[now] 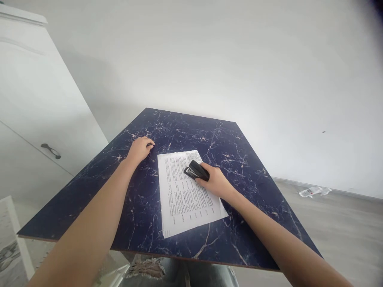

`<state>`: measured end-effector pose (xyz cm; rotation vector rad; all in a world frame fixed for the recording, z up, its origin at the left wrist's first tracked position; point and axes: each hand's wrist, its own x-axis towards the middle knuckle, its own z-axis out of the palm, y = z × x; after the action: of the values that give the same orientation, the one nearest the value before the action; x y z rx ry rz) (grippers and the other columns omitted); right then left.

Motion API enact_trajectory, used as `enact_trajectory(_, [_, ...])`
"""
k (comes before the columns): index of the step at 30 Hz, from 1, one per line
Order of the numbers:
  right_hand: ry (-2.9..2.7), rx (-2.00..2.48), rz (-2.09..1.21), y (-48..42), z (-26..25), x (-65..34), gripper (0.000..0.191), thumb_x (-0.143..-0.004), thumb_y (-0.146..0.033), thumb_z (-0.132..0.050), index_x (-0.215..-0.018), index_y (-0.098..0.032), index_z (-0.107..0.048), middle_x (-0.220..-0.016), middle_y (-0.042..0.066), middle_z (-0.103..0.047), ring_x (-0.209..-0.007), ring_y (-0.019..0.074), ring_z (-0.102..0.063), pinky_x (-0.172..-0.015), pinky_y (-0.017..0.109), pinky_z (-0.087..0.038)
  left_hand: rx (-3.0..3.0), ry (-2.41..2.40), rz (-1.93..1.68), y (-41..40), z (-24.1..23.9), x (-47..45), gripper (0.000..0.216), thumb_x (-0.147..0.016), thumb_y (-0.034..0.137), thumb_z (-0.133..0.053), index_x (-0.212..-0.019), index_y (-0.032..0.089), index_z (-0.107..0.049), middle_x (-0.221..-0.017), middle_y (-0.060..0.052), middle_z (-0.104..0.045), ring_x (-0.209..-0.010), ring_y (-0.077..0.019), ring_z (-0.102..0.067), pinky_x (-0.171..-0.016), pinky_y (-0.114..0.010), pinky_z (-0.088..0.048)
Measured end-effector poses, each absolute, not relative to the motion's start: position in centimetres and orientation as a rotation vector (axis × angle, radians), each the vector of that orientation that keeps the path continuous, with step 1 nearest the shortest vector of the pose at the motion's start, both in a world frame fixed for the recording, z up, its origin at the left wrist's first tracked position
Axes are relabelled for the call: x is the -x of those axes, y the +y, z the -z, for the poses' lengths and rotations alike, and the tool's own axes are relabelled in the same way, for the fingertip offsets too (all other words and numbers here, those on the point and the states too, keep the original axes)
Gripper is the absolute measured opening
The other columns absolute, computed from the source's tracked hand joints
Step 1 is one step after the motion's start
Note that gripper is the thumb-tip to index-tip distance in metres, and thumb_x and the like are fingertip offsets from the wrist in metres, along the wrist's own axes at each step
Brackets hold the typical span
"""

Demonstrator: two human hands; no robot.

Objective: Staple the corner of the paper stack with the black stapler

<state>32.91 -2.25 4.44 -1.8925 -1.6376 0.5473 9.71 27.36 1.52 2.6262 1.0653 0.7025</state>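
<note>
A black stapler (196, 170) is in my right hand (214, 179), with the thumb on its near side and the fingers on its far side. It is held over the upper part of a printed paper stack (179, 203), its front pointing left. The sheets lie a little askew on the table, with more than one edge showing at the corners. My left hand (140, 149) rests on the table to the left of the paper's top edge. Its fingers are curled towards the thumb; whatever they hold, if anything, is too small to make out.
The table (191, 131) has a dark blue marbled top and stands close to a white wall (209, 59). A white cabinet (36, 87) with a dark handle (50, 151) is at left. A crumpled clear plastic bottle (314, 192) lies on the floor at right.
</note>
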Motion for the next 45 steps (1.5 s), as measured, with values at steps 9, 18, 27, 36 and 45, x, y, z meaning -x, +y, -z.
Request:
enact_trajectory(9, [-1.519, 1.946, -0.495, -2.6, -4.1, -32.4, 0.014, -0.082, -0.020, -0.063, -0.091, -0.022, -0.054, -0.074, 0.001, -0.062, -0.059, 0.0155, -0.056, -0.051, 0.028, -0.037, -2.616, 0.996, -0.762, 25.7, -2.7, -10.8, 0.015, -0.092, 0.019, -0.059, -0.102, 0.020, -0.071, -0.095, -0.008, -0.070, -0.096, -0.0263, -0.063, -0.095, -0.043, -0.047])
enact_trajectory(18, [-1.499, 1.809, -0.387, -3.2, -4.3, -35.1, 0.006, -0.081, -0.022, -0.068, -0.085, -0.020, -0.064, -0.074, 0.000, -0.065, -0.066, 0.0157, -0.057, -0.059, 0.028, -0.039, -2.369, 0.344, -0.476, 16.5, -5.0, -15.7, 0.023, -0.091, 0.037, -0.069, -0.111, 0.024, -0.071, -0.105, -0.006, -0.074, -0.095, -0.0210, -0.068, -0.089, -0.037, -0.052])
enact_trajectory(27, [-1.552, 1.776, -0.602, -3.0, -4.8, -38.8, 0.025, -0.081, -0.032, -0.077, -0.102, -0.020, -0.072, -0.089, 0.004, -0.072, -0.075, 0.0188, -0.062, -0.069, 0.033, -0.047, -2.432, 0.231, -0.198, 15.6, -3.2, -16.8, 0.032, -0.087, 0.041, -0.073, -0.114, 0.024, -0.069, -0.110, -0.007, -0.073, -0.098, -0.0227, -0.068, -0.090, -0.038, -0.052])
enact_trajectory(36, [-1.444, 1.276, -1.402, -4.5, -6.0, -44.1, 0.052, -0.078, -0.036, -0.085, -0.128, -0.024, -0.072, -0.126, 0.008, -0.071, -0.117, 0.0274, -0.065, -0.108, 0.050, -0.048, -2.420, 0.369, -0.146, 15.4, -3.8, -17.0, 0.046, -0.082, 0.049, -0.076, -0.120, 0.025, -0.066, -0.118, -0.009, -0.066, -0.099, -0.0250, -0.063, -0.085, -0.040, -0.050])
enact_trajectory(45, [-1.437, 1.364, -1.422, -4.1, -5.0, -44.4, 0.065, -0.070, -0.025, -0.089, -0.132, -0.027, -0.070, -0.128, 0.006, -0.071, -0.119, 0.0283, -0.066, -0.108, 0.050, -0.050, -2.379, 0.373, -0.112, 15.5, -3.7, -16.9, 0.056, -0.082, 0.054, -0.074, -0.128, 0.025, -0.062, -0.126, -0.010, -0.062, -0.104, -0.0268, -0.061, -0.086, -0.040, -0.050])
